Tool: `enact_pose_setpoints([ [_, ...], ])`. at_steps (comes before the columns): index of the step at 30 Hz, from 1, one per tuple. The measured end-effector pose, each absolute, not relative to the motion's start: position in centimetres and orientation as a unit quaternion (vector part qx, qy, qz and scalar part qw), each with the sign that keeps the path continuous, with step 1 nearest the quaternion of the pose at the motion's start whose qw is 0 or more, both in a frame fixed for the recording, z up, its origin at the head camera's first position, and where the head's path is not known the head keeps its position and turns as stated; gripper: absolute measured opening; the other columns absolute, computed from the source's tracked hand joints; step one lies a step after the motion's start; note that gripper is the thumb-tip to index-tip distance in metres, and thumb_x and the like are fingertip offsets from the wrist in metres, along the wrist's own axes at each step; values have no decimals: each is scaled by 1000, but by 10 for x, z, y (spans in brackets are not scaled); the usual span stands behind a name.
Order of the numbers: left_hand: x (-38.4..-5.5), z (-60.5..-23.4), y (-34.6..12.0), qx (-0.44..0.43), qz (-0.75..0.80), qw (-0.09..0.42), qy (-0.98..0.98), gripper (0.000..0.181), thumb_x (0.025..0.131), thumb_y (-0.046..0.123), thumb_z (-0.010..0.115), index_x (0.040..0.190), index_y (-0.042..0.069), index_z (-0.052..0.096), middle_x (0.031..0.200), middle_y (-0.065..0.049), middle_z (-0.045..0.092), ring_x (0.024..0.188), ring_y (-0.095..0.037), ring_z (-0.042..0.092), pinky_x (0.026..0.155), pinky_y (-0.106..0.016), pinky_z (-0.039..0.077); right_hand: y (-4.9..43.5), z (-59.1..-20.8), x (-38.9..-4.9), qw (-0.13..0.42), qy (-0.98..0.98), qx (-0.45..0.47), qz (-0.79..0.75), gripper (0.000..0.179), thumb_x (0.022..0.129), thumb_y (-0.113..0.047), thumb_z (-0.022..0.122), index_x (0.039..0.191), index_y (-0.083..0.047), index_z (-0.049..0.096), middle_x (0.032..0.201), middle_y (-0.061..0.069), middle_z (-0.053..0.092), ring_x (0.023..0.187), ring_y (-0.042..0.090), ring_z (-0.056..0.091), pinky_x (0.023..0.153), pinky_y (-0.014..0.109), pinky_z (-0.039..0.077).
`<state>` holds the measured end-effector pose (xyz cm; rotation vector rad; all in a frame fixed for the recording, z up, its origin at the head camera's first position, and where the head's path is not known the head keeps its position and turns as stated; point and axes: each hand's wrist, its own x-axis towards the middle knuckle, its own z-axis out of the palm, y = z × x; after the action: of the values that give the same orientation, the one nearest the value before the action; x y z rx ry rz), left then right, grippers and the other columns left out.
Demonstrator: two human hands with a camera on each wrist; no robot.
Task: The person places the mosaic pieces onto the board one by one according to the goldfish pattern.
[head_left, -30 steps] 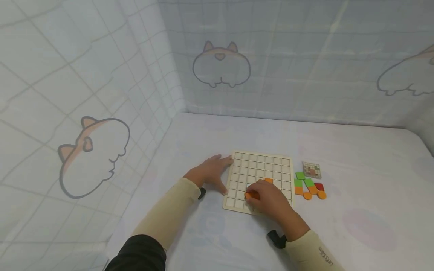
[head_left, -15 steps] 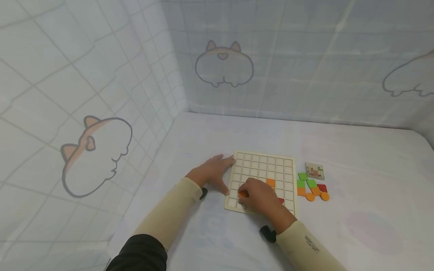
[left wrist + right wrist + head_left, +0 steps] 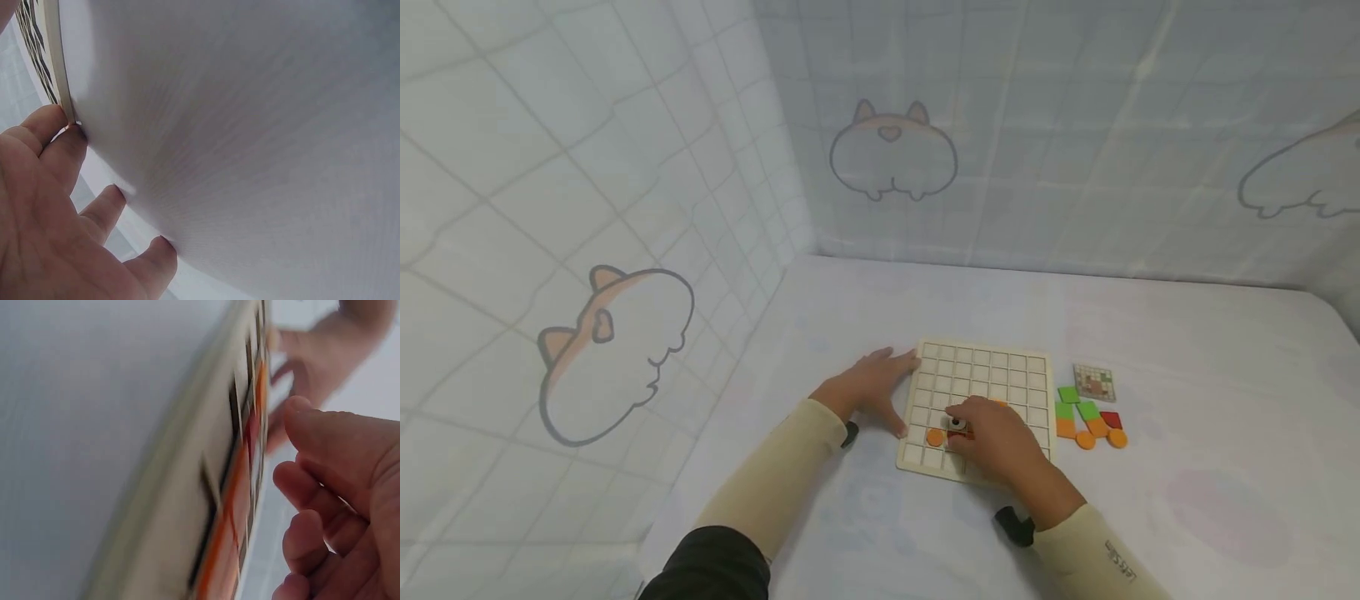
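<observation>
A pale wooden grid board [image 3: 972,367] lies flat on the white surface. My left hand [image 3: 871,385] rests at its left edge with fingers and thumb spread; in the left wrist view, fingertips [image 3: 75,134] meet the board's rim. My right hand [image 3: 997,437] is over the lower middle of the board, its fingers loosely bent and nothing showing between them in the right wrist view. An orange disc [image 3: 935,437] sits in a cell left of the right fingertips. Beside those fingertips are a small whitish piece with a dark centre [image 3: 957,423] and a red piece [image 3: 956,434]. The hand partly hides an orange piece [image 3: 1000,403].
Right of the board lie green squares [image 3: 1068,395], orange discs [image 3: 1117,438], a red piece [image 3: 1110,420] and several green and orange pieces. A small patterned card [image 3: 1094,381] lies just behind them. Printed white cloth walls stand at the left and back.
The right hand moved left with the orange disc, let it go in a cell near the board's left side, then drew back right. The left hand stayed at the edge.
</observation>
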<state>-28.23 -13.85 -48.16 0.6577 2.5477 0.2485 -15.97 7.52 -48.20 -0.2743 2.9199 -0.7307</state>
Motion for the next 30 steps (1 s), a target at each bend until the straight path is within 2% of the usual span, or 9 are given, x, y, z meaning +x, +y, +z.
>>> enact_pose_setpoints([
  [5,-281,-483,-137,233,88,244,937,125,59,53,96,161,37,27,170,18,17,159,-26,9,125,-56,23,112,-477,-153,78,957,-25,-279,45,89,-29,78,131,-17,70,130,6,69,117,29,63,99,51,54],
  [8,-282,-484,-136,236,82,239,938,125,59,53,96,161,37,26,170,18,16,159,-26,9,126,-54,22,137,-476,-149,89,950,23,-299,48,90,-30,77,134,-15,68,130,11,67,106,30,64,86,48,58],
  [10,-282,-484,-135,239,80,238,938,125,59,53,96,161,36,26,170,18,16,159,-26,9,126,-53,22,155,-476,-144,83,949,52,-299,51,90,-32,76,136,-13,66,134,16,64,105,34,63,85,50,57],
  [13,-283,-485,-135,240,79,238,938,125,59,53,96,162,35,26,170,18,16,159,-26,9,126,-53,21,183,-478,-137,71,951,84,-289,57,90,-33,76,139,-8,61,140,26,56,117,44,58,88,57,54],
  [15,-282,-484,-135,241,79,238,938,124,60,52,96,162,34,26,170,17,16,159,-26,9,126,-53,21,199,-480,-133,61,953,105,-279,62,90,-34,76,141,-4,58,146,31,48,129,49,48,97,64,47],
  [16,-283,-484,-135,243,78,237,937,124,60,52,96,162,34,27,170,16,17,159,-26,9,127,-52,21,206,-480,-132,62,952,118,-277,64,90,-35,76,142,-3,58,145,32,48,127,49,48,96,64,47],
  [22,-285,-484,-136,256,72,234,935,123,61,53,95,162,31,27,170,15,17,159,-29,9,127,-51,19,234,-485,-126,75,941,197,-264,65,86,-36,80,139,-5,59,137,35,49,121,52,45,91,65,48],
  [27,-285,-486,-135,256,75,237,934,124,60,54,95,162,31,28,170,15,17,159,-28,9,127,-52,20,241,-490,-124,95,930,233,-266,63,86,-29,79,139,-3,58,143,36,46,128,55,39,101,70,43],
  [30,-285,-487,-135,249,75,240,935,125,59,54,95,162,32,27,170,16,16,159,-27,9,127,-52,20,242,-492,-124,97,931,236,-260,63,87,-27,79,139,0,56,143,35,47,127,54,41,101,69,44],
])
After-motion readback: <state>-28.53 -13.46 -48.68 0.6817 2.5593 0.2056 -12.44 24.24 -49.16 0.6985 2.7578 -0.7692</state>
